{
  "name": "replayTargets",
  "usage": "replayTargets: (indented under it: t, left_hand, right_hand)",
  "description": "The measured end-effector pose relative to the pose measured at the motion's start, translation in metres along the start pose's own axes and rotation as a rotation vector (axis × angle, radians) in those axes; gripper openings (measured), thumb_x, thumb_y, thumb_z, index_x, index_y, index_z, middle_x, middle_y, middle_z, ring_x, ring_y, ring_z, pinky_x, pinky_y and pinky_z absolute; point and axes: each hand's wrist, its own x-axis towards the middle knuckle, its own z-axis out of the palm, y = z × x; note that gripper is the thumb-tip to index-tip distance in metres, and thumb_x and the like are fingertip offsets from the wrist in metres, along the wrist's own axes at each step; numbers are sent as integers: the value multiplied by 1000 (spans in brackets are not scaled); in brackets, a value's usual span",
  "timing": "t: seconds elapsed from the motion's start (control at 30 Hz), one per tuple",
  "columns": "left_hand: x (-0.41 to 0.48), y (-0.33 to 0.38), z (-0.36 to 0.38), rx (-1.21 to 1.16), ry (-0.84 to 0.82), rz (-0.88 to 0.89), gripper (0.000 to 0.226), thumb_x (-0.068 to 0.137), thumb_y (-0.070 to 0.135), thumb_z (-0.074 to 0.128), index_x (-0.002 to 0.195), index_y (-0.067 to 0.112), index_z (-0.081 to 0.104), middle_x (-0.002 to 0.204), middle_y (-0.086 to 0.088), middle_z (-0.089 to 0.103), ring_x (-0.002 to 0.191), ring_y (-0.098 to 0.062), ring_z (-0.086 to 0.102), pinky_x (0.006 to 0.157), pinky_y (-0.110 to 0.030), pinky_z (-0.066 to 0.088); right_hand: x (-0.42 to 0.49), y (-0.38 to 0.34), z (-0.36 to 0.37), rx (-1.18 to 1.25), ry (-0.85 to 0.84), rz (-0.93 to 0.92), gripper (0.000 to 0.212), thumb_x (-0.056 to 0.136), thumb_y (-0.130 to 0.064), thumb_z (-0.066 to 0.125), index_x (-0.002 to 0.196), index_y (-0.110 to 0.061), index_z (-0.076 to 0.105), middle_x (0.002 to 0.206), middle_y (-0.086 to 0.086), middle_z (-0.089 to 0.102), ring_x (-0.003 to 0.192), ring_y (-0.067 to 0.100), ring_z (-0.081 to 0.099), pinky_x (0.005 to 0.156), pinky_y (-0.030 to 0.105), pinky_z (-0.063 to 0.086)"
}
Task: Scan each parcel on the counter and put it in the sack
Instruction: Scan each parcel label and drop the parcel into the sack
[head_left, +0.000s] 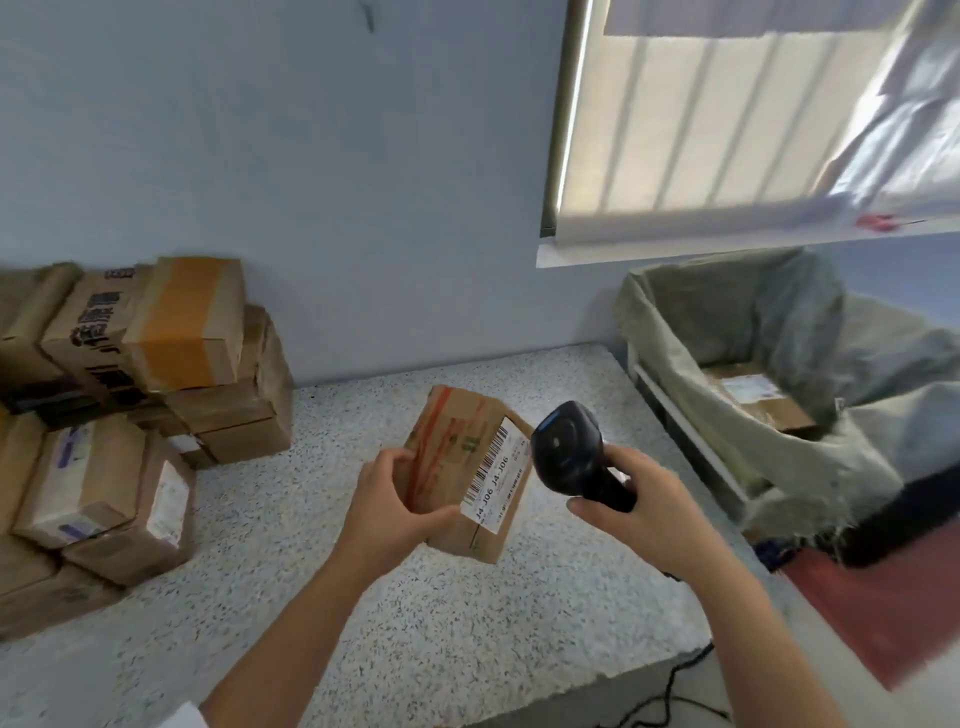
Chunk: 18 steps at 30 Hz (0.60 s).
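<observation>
One parcel (763, 405) in sack (727, 312)

Brown parcel (457, 467) with red stripes and a white barcode label (496, 475); black scanner (571, 457); grey-speckled white counter (415, 623); grey-green sack (769, 395); pale blue wall (311, 182).

Counter (519, 623) bare in middle and front; parcel stack (135, 395) blocks left; sack (753, 374) mouth open right.

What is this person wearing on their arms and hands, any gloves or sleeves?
No gloves: the left hand and right hand are bare, and no rings or watch show. Both forearms are uncovered. A bit of white sleeve shows near the left elbow at the frame's bottom edge.
</observation>
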Motion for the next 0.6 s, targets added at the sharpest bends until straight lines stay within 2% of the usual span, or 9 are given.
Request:
replayTargets:
  t: [0.13, 0.23, 0.33, 0.5, 0.6]
  left_hand:
    - [-12, 39, 39, 19, -42, 50, 77, 64, 29, 84, 126, 24, 39, 119, 4, 40, 105, -11, 45, 89, -29, 47]
    - [-26, 69, 74, -21, -113, 60, 73, 63, 30, 84, 119, 31, 37, 123, 3, 45, 107, -12, 49, 88, -32, 49]
    - [-42, 97, 106, -48, -128, 92, 71, 62, 31, 85, 116, 34, 38, 122, 5, 45, 107, -12, 49, 87, -33, 49]
    - [-61, 154, 139, -46, -109, 209, 70, 64, 30, 84, 116, 34, 38, 121, 9, 46, 108, -11, 47, 85, -30, 45]
    - [-59, 189, 148, -23, -101, 291, 73, 61, 33, 85, 118, 35, 39, 122, 8, 48, 110, -11, 48, 85, -30, 43]
  right_hand:
    - [-24, 30, -48, -31, 86, -2, 36, 76, -31, 73, 103, -40, 51, 101, -24, 52, 88, -10, 51, 68, 5, 39]
    - [-47, 56, -92, -66, 183, -17, 38, 74, -28, 75, 104, -37, 54, 101, -26, 53, 93, -11, 51, 72, 4, 38]
    - [-70, 83, -135, -80, 251, -47, 42, 69, -25, 80, 103, -33, 58, 105, -25, 54, 98, -14, 50, 79, -2, 34]
    - [-105, 117, -198, -78, 345, -41, 40, 71, -18, 79, 93, -40, 54, 102, -20, 60, 97, -9, 53, 79, 2, 37]
    - [-115, 133, -226, -76, 411, -12, 35, 72, -24, 78, 94, -39, 55, 101, -18, 62, 94, -8, 54, 77, 2, 38]
